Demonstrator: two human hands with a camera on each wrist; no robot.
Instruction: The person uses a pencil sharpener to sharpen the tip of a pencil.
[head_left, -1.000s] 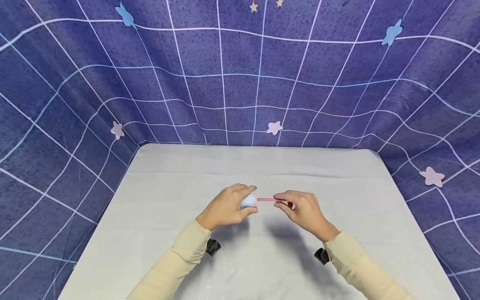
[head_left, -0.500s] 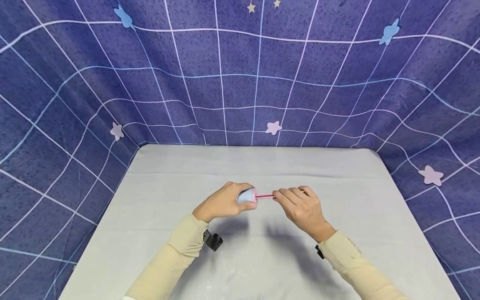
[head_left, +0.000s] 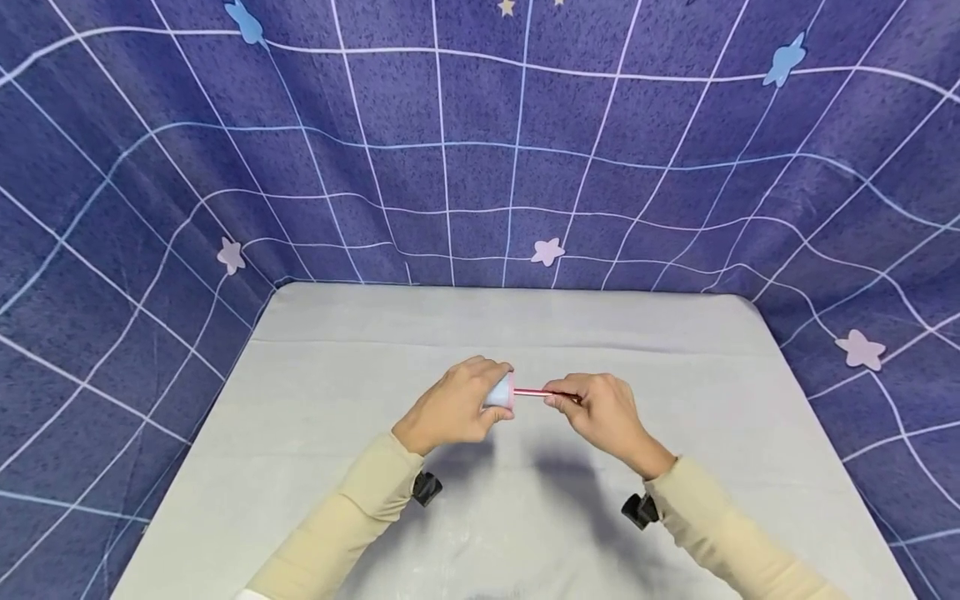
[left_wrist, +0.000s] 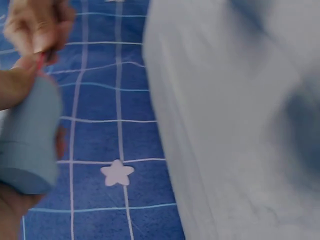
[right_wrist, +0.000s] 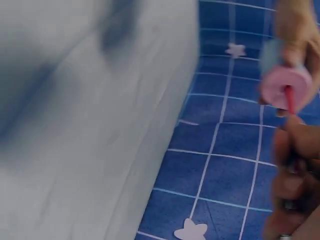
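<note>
A light blue, rounded pencil sharpener (head_left: 499, 392) with a pink end lies sideways in my left hand (head_left: 450, 407), which grips it above the table. Thumb and fingers wrap its body, and the pink end faces right. A thin red pencil (head_left: 531, 392) enters the hole in that pink face, plain in the right wrist view. My right hand (head_left: 607, 417) pinches the pencil a short way from the hole, hiding its rear part. From the left wrist, the sharpener's blue body (left_wrist: 31, 132) shows at the left edge, slightly blurred.
Below both hands spreads a table with a white cloth (head_left: 360, 333), where their shadows fall. A blue-purple curtain (head_left: 480, 183) with grid lines and stars surrounds its back and sides. A black wrist camera (head_left: 427, 488) hangs under the left sleeve, another (head_left: 640, 511) by the right.
My right hand rolled over, back of the hand up, half a second ago, and has since rolled back, still holding the pencil. The sharpener stays in my left hand, tilting only slightly.
</note>
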